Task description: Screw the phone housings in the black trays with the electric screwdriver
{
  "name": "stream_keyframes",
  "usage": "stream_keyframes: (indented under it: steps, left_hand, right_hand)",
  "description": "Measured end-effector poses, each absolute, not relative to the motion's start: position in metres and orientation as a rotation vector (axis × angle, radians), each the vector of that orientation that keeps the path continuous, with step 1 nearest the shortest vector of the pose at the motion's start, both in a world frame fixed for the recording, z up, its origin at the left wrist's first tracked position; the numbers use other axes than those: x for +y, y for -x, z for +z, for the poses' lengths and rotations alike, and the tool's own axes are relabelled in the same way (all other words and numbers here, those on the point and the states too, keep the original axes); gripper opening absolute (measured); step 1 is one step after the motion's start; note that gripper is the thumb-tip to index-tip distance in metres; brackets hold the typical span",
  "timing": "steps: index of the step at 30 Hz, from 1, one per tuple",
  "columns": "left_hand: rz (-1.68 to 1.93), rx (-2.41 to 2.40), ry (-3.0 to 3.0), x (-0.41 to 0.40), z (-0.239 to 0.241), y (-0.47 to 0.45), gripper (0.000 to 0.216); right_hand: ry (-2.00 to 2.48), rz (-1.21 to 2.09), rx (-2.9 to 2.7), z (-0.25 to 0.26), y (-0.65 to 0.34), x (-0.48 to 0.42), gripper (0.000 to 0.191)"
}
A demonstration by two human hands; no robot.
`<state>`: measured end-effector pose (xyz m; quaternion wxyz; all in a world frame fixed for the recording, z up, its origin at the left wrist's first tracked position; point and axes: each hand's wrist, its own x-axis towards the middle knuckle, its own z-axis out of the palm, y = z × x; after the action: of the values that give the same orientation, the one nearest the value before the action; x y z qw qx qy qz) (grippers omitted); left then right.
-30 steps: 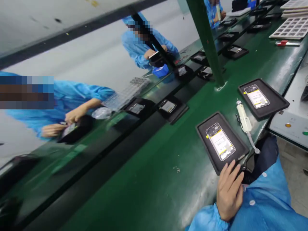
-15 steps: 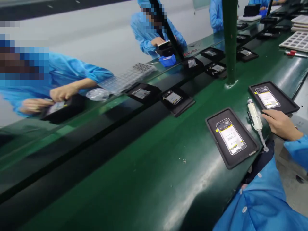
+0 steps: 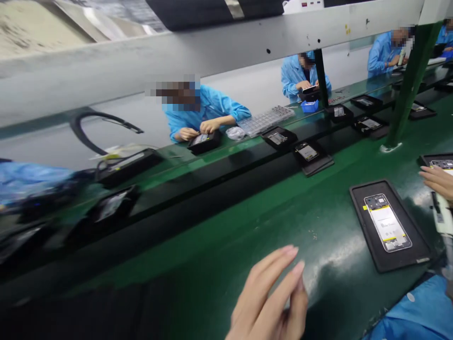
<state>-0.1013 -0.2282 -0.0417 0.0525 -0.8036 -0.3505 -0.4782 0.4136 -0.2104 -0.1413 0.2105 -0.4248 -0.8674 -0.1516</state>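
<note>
My left hand (image 3: 271, 300) reaches over the green bench from the bottom edge, fingers stretched and slightly bent, with nothing visible in it. At the right edge, my right hand (image 3: 439, 180) has its fingers extended above a white electric screwdriver (image 3: 441, 215); whether they touch is unclear. The screwdriver is partly cut off by the frame. Between my hands, an opened phone (image 3: 388, 222) shows its battery and lies in a black tray (image 3: 385, 264). Another opened phone (image 3: 442, 164) in a black tray is partly hidden behind my right hand.
Across the bench (image 3: 226, 222), several co-workers in blue coats handle trays. A dark slot runs along the bench. Beyond it stand trayed phones (image 3: 307, 152), a clear compartment box (image 3: 267, 120) and a blue bin (image 3: 309, 106). A green post (image 3: 412, 89) rises at right; a shelf beam (image 3: 212, 47) crosses above.
The view has swung left, so the phones and screwdriver appear farther right. My left hand has come into view. My right hand now overlaps the screwdriver's upper end in view.
</note>
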Motion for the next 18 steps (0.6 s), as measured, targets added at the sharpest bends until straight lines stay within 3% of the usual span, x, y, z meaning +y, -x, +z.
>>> stream_keyframes:
  steps: [5, 9, 14, 18]
  left_hand:
    - [-1.479, -0.757, 2.911, -0.207, -0.066, 0.036, 0.027]
    - [-1.673, -0.435, 3.259, -0.222, -0.077, -0.029, 0.077]
    - [-1.953, -0.592, 3.108, -0.23, -0.061, -0.066, 0.056]
    - [-1.757, -0.493, 3.031, -0.207, -0.037, -0.076, 0.054]
  right_hand:
    - [1.199, -0.437, -2.068, -0.096, -0.347, -0.277, 0.014]
    - [1.332, -0.36, -1.921, -0.097, -0.268, -0.293, 0.009]
    - [1.458, -0.014, -1.654, -0.101, -0.22, -0.291, 0.057]
    - [1.472, 0.14, -1.437, -0.102, -0.218, -0.281, 0.05]
